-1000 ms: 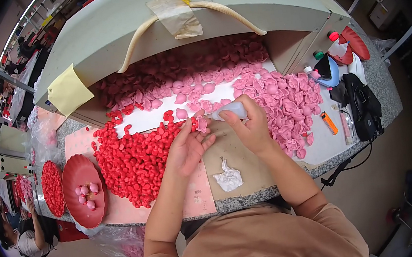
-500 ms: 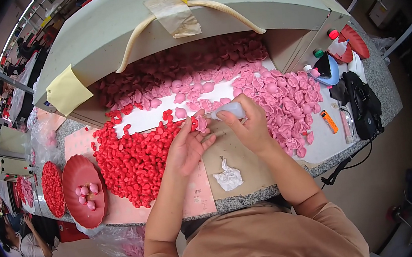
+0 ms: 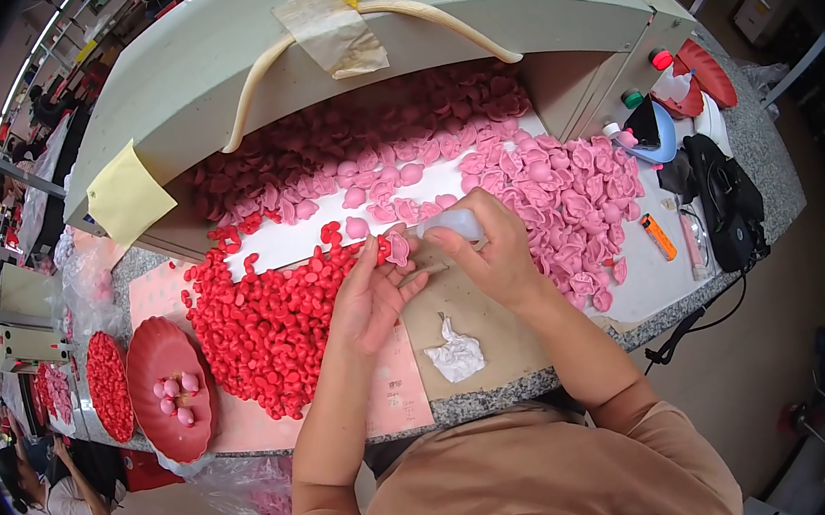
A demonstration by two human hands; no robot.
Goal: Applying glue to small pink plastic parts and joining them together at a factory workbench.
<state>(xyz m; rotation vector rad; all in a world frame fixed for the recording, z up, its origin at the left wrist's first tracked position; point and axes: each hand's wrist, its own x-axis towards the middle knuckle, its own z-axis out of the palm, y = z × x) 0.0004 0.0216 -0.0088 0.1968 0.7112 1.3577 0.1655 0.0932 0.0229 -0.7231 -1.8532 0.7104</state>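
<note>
Between the fingertips of my left hand (image 3: 367,300) is a small pink petal-shaped piece (image 3: 398,250), with a bit of red showing at its left side. My right hand (image 3: 501,256) is wrapped round a translucent squeeze bottle (image 3: 462,222), tilted so that its thin tip points left at the pink piece. Whether the tip touches the piece I cannot tell. Left of my left hand spreads a heap of glossy red pieces (image 3: 270,338). A heap of pink petal-shaped pieces (image 3: 568,206) lies to the right of the bottle.
A grey metal housing (image 3: 468,20) arches over more pink pieces at the back. At left, a red scalloped dish (image 3: 175,433) holds several pink-and-red pieces. Crumpled white tissue (image 3: 456,353) lies near the front edge. An orange lighter (image 3: 659,238) and black pouch (image 3: 723,195) are at right.
The view has shifted slightly. The bottle's tip and the pink piece stay close together, and both hands keep their hold with hardly any movement.
</note>
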